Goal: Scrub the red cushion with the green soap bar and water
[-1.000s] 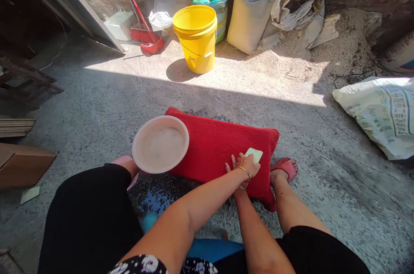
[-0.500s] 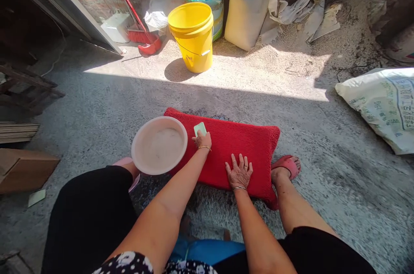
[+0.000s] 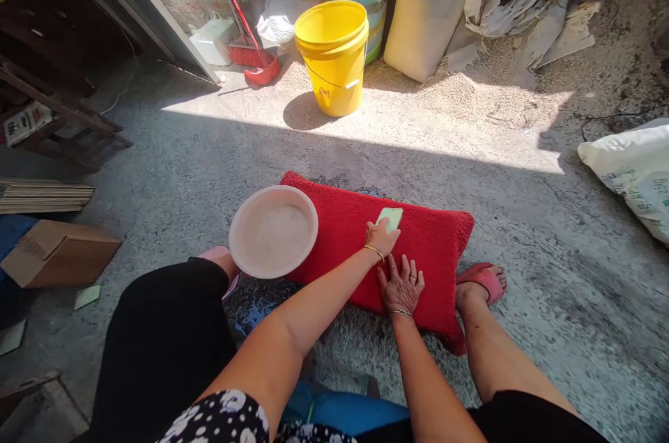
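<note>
A long pad covered in red, fleecy cloth (image 3: 339,220) lies low between my legs. Near its far edge, my left hand (image 3: 384,237) presses a flat, pale green rectangular piece (image 3: 391,216) against the red surface; its exact kind I cannot make out. Spread flat on the cloth, just nearer to me, my right hand (image 3: 402,288) holds nothing, fingers apart. A pale pink basin (image 3: 243,258) with cloudy contents overlaps the pad's left end.
A yellow bucket (image 3: 333,74) stands in sunlight beyond the pad. Behind are a red broom (image 3: 245,55), a dustpan (image 3: 263,72) and filled sacks (image 3: 418,18). A cardboard box (image 3: 78,255) sits left; another sack (image 3: 632,164) lies right.
My left hand has slid rightward across the red cloth with the green piece, coming close to my right hand. The right hand stays flat on the cloth. The view has shifted left.
</note>
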A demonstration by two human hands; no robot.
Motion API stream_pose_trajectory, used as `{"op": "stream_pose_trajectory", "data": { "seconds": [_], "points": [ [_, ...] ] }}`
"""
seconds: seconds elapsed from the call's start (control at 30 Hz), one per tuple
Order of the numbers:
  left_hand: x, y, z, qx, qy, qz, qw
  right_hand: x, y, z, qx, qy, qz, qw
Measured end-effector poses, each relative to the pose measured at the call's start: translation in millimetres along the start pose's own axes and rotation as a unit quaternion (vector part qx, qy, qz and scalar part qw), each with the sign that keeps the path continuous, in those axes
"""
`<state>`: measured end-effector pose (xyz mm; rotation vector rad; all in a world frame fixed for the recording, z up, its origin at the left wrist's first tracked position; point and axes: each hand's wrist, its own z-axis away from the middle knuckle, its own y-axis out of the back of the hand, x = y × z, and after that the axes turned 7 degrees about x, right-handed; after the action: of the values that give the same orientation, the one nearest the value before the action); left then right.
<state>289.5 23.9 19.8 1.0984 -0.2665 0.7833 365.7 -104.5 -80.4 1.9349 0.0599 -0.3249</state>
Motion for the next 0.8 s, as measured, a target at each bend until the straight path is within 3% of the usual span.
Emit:
{"op": "stream_pose_trajectory", "data": {
  "seconds": [0.07, 0.13, 0.2, 0.27, 0.33, 0.43, 0.57, 0.67, 0.73, 0.8],
  "points": [
    [-12, 44, -33, 0.104, 0.103, -0.004, 0.989, -5, -2, 4, 0.005, 0.013, 0.012, 1.0],
    [-23, 79, -62, 0.15, 0.145, -0.012, 0.978, -6, -1, 5, 0.006, 0.022, 0.024, 0.999],
    [-31, 102, -83, 0.186, 0.181, -0.018, 0.965, -6, 0, 5, 0.005, 0.022, 0.03, 0.999],
    [-32, 109, -97, 0.201, 0.205, -0.021, 0.958, -5, 1, 4, 0.005, 0.023, 0.032, 0.999],
    [-27, 100, -101, 0.2, 0.213, -0.02, 0.956, -4, 1, 4, 0.011, 0.026, 0.035, 0.999],
    [-8, 64, -87, 0.165, 0.171, -0.02, 0.971, -3, -1, 4, 0.027, 0.035, 0.042, 0.998],
    [15, -1, -44, -0.01, -0.022, -0.042, 0.999, -1, -3, 6, 0.027, 0.034, 0.047, 0.998],
    [14, -25, -11, -0.128, -0.082, -0.02, 0.988, 1, -4, 6, 0.015, 0.035, 0.042, 0.998],
    [3, -21, 3, -0.116, -0.072, 0.0, 0.991, 1, -5, 6, 0.018, 0.041, 0.041, 0.998],
    [-14, -4, 10, -0.04, -0.028, 0.006, 0.999, 1, -5, 6, 0.026, 0.041, 0.041, 0.998]
  ]
}}
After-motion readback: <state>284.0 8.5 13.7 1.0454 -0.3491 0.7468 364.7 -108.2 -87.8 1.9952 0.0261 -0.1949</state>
